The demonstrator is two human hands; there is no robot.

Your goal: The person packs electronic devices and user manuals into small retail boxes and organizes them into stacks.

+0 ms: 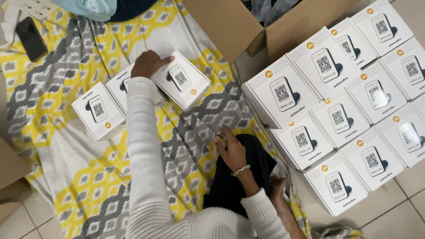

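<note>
Holding a white box [180,79] in your left hand [148,63], right hand [231,151] loose on cloth [66,146]; two boxes [108,99] placed, big stack [349,102] waits

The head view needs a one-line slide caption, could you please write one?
Left hand sets a white box on a patterned cloth; right hand rests nearby.

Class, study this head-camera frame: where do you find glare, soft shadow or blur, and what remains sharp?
Head view: even, soft indoor light; faint glare on the glossy white boxes at right; the box held by the left hand casts a soft shadow on the patterned cloth; the right hand looks slightly blurred; the black phone is sharp.
</note>
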